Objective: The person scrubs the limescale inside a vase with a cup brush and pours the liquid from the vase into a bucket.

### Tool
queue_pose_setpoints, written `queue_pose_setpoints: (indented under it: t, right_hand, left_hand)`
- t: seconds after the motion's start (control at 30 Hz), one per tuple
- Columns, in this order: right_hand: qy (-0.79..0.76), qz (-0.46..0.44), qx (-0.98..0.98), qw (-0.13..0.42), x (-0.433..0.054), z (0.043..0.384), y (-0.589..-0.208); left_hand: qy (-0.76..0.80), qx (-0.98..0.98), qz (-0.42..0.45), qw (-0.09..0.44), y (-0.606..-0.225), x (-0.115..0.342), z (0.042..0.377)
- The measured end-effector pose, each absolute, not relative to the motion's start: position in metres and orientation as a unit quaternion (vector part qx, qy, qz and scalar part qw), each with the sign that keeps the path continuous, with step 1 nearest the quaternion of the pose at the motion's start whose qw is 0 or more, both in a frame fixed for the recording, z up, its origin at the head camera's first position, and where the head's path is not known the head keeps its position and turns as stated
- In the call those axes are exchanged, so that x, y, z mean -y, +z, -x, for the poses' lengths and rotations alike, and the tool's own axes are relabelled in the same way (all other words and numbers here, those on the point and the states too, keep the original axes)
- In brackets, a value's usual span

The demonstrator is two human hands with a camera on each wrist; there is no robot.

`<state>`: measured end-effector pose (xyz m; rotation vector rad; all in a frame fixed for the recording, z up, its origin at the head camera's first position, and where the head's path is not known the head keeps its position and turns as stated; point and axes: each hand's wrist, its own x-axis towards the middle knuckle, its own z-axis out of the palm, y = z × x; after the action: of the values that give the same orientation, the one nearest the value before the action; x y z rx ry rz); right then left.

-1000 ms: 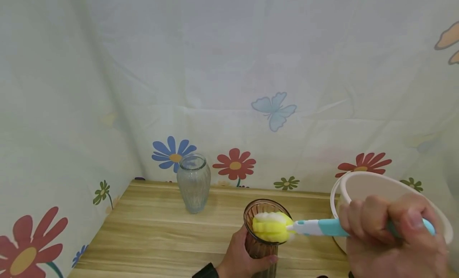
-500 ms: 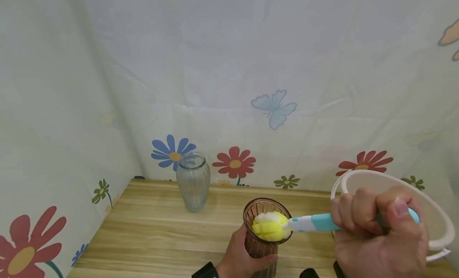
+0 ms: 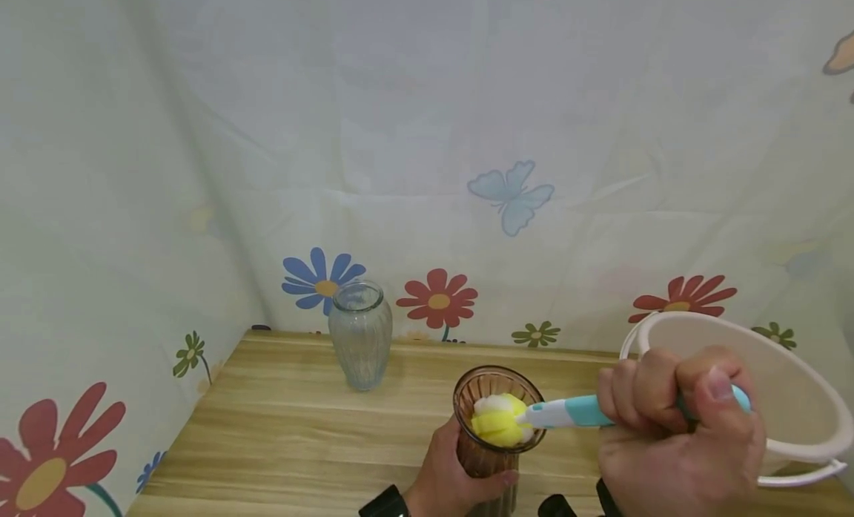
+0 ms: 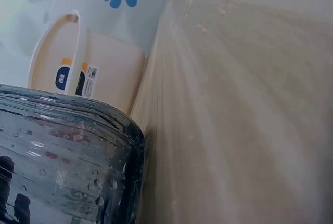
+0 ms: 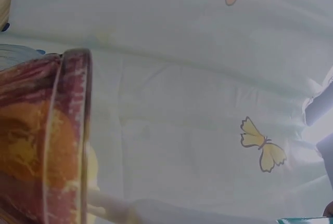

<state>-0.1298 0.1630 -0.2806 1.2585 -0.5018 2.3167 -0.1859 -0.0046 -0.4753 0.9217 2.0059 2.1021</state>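
Hands [image 3: 674,439] gripping vase [image 3: 483,461], brush [image 3: 550,414], bucket label [image 4: 89,82] unreadable

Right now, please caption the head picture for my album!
Left hand holds a brown vase; right hand grips a brush dipped inside.

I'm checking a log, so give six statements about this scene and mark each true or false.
1. The clear vase stands upright on the table. True.
2. The left hand holds the brown glass. True.
3. In the head view, the clear vase is right of the brown glass. False: it is left.
4. The right hand grips the brush. True.
5. The brush lies on the table. False: its sponge is partly inside the brown glass.
6. No bucket shows. False: a pale bucket is at the head view's right.
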Motion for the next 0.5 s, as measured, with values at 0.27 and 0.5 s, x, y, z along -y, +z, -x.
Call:
queue_pose_setpoints:
  t: [0.27, 0.5]
  right_hand:
    - [0.845, -0.461, 0.170, 0.211, -0.154, 0.136, -0.282]
    - [0.838, -0.449, 0.196, 0.239, -0.146, 0.139, -0.285]
  left_hand:
    - [0.700, -0.647, -0.297, 0.054, -0.475, 0.004, 0.187]
    - [0.689, -0.650, -0.320, 0.028, -0.478, 0.004, 0.188]
